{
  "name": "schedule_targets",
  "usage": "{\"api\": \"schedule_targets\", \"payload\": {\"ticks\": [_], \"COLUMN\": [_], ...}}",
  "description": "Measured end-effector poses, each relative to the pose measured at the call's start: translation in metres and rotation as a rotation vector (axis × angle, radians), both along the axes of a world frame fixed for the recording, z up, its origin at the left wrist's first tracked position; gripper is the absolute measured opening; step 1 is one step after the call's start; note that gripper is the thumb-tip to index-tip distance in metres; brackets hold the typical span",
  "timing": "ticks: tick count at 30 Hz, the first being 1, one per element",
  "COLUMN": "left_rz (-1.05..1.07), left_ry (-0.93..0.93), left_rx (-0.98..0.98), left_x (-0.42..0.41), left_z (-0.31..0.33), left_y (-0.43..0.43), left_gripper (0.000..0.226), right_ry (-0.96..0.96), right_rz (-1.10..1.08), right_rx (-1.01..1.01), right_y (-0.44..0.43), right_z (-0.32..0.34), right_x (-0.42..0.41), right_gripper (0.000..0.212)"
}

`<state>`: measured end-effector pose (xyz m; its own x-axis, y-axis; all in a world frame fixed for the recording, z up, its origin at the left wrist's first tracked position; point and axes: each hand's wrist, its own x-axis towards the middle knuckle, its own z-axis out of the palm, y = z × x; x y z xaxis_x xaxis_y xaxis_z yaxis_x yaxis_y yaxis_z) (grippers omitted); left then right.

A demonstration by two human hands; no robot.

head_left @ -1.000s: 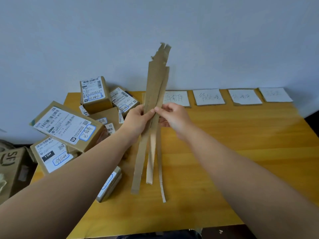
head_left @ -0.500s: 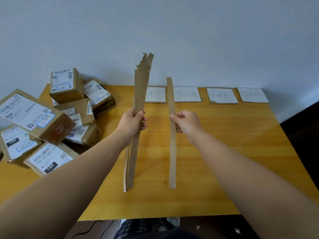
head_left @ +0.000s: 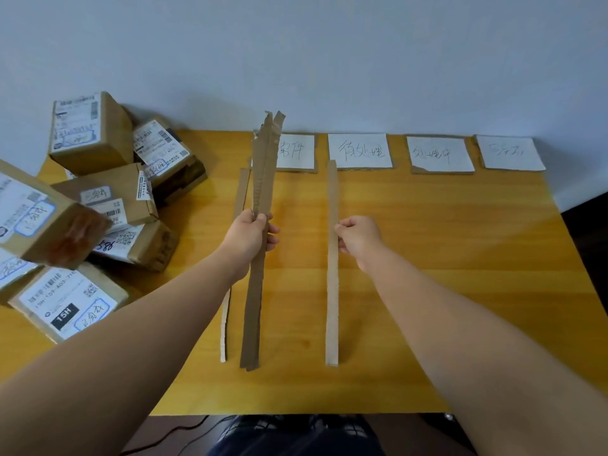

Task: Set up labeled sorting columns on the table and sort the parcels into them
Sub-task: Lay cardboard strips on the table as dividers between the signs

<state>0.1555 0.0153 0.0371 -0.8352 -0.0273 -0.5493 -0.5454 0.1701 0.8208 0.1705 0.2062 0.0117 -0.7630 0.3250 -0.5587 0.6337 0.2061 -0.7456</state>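
Note:
My left hand [head_left: 251, 233] grips a bundle of long cardboard strips [head_left: 260, 251] held upright over the yellow table [head_left: 460, 291]. Another strip [head_left: 241, 189] lies flat just left of the bundle. My right hand [head_left: 358, 240] pinches a single cardboard strip [head_left: 332, 297] that lies flat, running from the label row toward the front edge. Four white handwritten label cards [head_left: 360, 151] lie along the far edge by the wall. A pile of cardboard parcels [head_left: 108, 199] with shipping labels fills the table's left side.
The grey wall [head_left: 329, 60] stands right behind the table. The right edge of the table drops to a dark floor [head_left: 589, 241]. A cable lies on the floor under the front edge [head_left: 171, 439].
My right hand drew one strip out of the bundle and laid it flat right of the first label. The left hand kept the other strips upright. The view tilted down.

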Motion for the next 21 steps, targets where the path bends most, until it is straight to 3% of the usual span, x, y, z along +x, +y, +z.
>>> {"api": "schedule_targets", "payload": {"ticks": [9, 21], "left_rz": [-0.038, -0.107], "left_ry": [-0.036, -0.060], "left_rx": [-0.032, -0.073], "left_x": [-0.035, -0.045], "left_z": [-0.016, -0.030], "left_y": [-0.011, -0.009], "left_gripper": [0.022, 0.019], "right_ry": [-0.088, -0.154], "right_rz": [0.006, 0.025], "right_rx": [0.059, 0.165], "right_y": [-0.005, -0.001], "right_z": [-0.033, -0.056], "right_x": [-0.026, -0.047], "right_gripper": [0.008, 0.012]}}
